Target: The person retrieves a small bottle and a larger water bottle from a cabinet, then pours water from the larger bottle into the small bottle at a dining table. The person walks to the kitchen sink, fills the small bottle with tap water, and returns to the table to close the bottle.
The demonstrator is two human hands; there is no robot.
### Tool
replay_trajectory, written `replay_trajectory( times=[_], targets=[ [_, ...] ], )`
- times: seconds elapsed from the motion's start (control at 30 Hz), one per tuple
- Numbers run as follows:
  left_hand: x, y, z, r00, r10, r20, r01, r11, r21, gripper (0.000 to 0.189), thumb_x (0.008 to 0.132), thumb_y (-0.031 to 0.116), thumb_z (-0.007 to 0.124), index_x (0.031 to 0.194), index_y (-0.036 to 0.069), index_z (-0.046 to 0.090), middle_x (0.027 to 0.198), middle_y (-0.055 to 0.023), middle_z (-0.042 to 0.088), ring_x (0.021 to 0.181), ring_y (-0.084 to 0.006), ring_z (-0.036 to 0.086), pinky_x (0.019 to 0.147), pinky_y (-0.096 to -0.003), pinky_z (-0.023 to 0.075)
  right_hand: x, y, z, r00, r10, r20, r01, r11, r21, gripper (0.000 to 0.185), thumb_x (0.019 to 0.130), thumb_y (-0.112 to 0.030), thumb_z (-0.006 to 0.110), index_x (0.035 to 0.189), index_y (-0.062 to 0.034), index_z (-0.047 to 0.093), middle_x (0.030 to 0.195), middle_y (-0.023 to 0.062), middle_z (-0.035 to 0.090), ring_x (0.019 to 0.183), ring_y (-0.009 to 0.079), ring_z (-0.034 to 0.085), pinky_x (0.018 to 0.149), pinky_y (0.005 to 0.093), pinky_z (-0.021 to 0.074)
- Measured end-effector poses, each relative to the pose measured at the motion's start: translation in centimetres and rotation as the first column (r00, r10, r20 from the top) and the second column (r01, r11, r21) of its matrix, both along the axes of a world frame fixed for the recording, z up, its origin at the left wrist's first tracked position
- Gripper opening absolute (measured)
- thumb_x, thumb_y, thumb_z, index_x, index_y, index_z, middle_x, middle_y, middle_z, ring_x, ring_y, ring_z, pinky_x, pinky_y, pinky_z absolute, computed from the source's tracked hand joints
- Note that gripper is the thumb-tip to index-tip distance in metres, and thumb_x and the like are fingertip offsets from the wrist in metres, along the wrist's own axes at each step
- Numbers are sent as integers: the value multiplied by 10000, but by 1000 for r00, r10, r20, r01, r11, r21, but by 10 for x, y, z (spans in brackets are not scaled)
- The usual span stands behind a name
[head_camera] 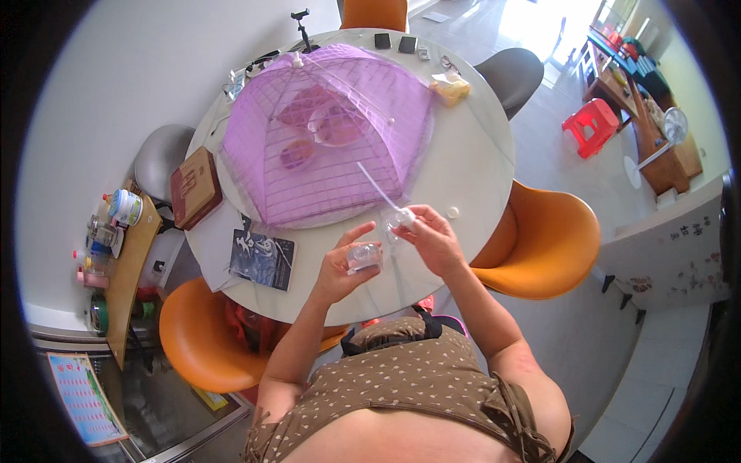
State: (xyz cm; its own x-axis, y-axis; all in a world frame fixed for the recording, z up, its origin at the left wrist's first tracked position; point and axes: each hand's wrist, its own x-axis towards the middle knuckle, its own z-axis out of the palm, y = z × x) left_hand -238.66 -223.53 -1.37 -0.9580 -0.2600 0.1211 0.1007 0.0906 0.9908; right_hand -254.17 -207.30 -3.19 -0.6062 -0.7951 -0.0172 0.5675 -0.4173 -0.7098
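Note:
My left hand (338, 272) holds a small clear container (365, 257) over the near part of a round white table (469, 173). To its right, the fingers of my right hand (434, 237) grip a transparent rounded piece (396, 221) with a white part at its side. A thin white tube or stick (376, 184) slants up and left from that piece; how the two are joined cannot be made out. The two hands are apart. On the tabletop beyond my right hand lies a small white ring or cap (453, 212).
A purple mesh food cover (330, 191) spans the table's middle, over dishes. A dark-covered book (261, 260), a brown cardboard box (197, 188) and a yellowish packet (451, 89) lie around it. Orange chairs (550, 243) stand at the near sides, a small phone stand (302, 32) at the back.

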Motion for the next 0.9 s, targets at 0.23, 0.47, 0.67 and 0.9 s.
replay_trajectory(
  times=[0.23,0.47,0.67,0.9],
  targets=[
    [-15,-14,-40,989,81,125,-78,996,-32,402,804,136,785,1169,51,641,1050,-44,680,941,-102,604,840,-266,487,-34,63,-8,968,-227,106,233,971,-56,232,962,-149,536,1152,-17,558,988,67,636,908,175,632,995,474,468],
    [-28,-23,-58,980,127,152,-100,980,-173,402,802,162,791,1160,59,638,978,-33,701,889,-98,623,806,-265,500,-31,89,-24,953,-268,139,274,961,-30,221,962,-162,551,1140,-31,563,976,61,641,877,167,633,996,466,467],
    [-36,-28,-58,978,135,160,-92,963,-252,315,811,121,780,1072,46,619,957,-4,682,890,-77,607,795,-253,486,-27,90,-29,949,-277,148,281,960,-7,216,965,-169,558,1133,-33,565,960,54,641,864,151,631,987,449,477],
    [-44,-31,-48,966,165,198,-77,917,-391,327,768,135,785,1045,61,628,916,-61,711,839,-144,663,755,-292,508,-26,96,-34,947,-286,143,290,957,-7,212,965,-171,558,1118,-25,568,959,56,639,864,143,629,977,442,490]
  ],
)
